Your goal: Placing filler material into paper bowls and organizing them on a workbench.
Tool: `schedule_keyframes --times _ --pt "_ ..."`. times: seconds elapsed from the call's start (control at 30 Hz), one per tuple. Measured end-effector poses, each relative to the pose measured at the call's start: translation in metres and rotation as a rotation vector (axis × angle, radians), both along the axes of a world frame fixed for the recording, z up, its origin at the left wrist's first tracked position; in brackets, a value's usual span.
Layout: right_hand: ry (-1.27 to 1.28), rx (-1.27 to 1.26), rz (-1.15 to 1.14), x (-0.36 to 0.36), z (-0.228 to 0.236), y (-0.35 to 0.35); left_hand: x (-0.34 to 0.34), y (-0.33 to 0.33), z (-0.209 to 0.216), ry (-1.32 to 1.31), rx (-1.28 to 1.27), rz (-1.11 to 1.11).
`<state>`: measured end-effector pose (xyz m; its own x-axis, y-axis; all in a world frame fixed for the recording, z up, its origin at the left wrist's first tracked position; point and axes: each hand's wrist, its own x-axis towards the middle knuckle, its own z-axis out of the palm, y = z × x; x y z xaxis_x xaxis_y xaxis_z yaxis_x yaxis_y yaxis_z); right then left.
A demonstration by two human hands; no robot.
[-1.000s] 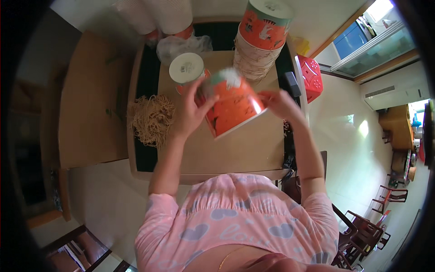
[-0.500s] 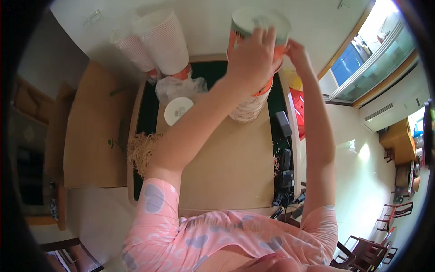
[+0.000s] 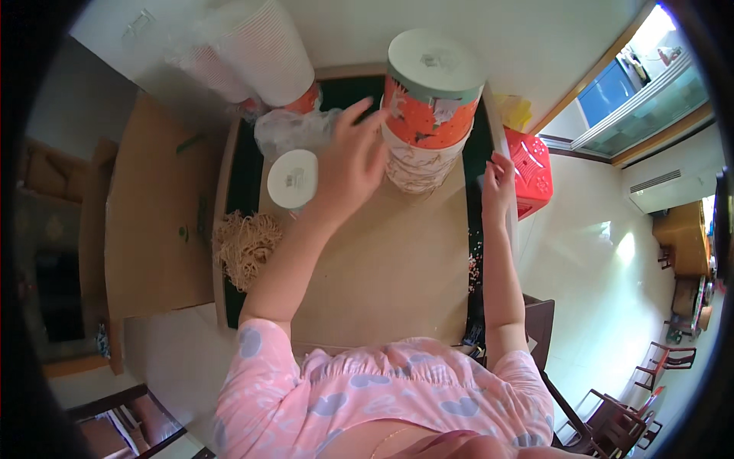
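Note:
A tall stack of upturned paper buckets stands at the far side of the table. Its top is an orange printed bucket [image 3: 432, 115] with a green band and a white round base, over a white bucket with brown line patterns [image 3: 420, 164]. My left hand [image 3: 353, 161] hovers just left of the stack, fingers spread and blurred, nothing in it. By the table's right edge is my right hand [image 3: 498, 183], fingers loosely bent, with no held thing visible. A single upturned white paper cup [image 3: 293, 178] stands left of my left hand, partly hidden by it.
Tall nested stacks of white paper buckets [image 3: 271, 57] stand at the far left, behind a clear plastic bag [image 3: 287, 134]. Beige shredded paper [image 3: 246, 249] lies at the left edge, beside a large cardboard box [image 3: 157, 222]. A red plastic stool [image 3: 529, 174] is right of the table [image 3: 375, 275].
Both hands have come off the orange bucket, which now rests on the stack. My left hand moved left and nearer; my right hand dropped to the table's right edge.

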<state>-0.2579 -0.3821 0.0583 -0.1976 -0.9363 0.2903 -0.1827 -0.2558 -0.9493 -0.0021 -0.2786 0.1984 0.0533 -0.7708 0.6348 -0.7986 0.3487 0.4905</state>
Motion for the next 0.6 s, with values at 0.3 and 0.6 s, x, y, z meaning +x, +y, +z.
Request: schedule_keyframes --times 0.3,0.6 --pt "0.126 0.196 0.688 0.133 -0.036 0.114 0.181 0.113 -0.186 0.596 0.361 0.73" --pt "0.315 -0.128 0.808 0.216 -0.018 0.096 0.159 0.089 -0.144 0.987 0.459 0.378"
